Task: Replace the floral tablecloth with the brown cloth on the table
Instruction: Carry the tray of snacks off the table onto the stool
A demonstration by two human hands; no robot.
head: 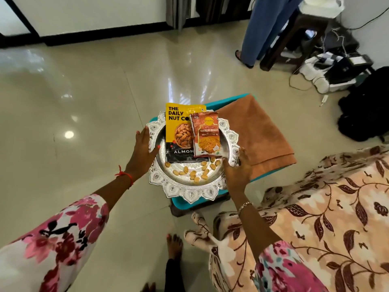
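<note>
Evidently a silver tray [189, 194] is being gripped at two opposite edges. The left hand [143, 150] is clasped on its left rim, with the thumb hooked over the ornate border. The right hand [237, 169] is curled round the right rim, though its fingertips are slightly blurred.

On the tray an almond packet [179, 131] lies flat, with a garlic snack packet [207, 135] overlapping its right side. Loose nuts [193, 171] are scattered on the bare metal on the wearer's side of both packets. A teal stool [227, 102] is seen beneath the tray; whether the tray rests on it or is held just above cannot be told.

The brown cloth [256, 133] lies folded just to the right of the tray, on the same stool, and its near corner appears to be touched or covered by the right hand. The floral tablecloth [326, 207] is spread further to the right of the tray and nearer the wearer, not yet removed.

Several risks can be judged from here. If the tray is tilted, the nuts would probably roll off the shallow rim, and the smooth packets could slide after them. If the tray is set down partly on the folded cloth, the cloth would be pinned and the tray could be dragged when the cloth is pulled.
</note>
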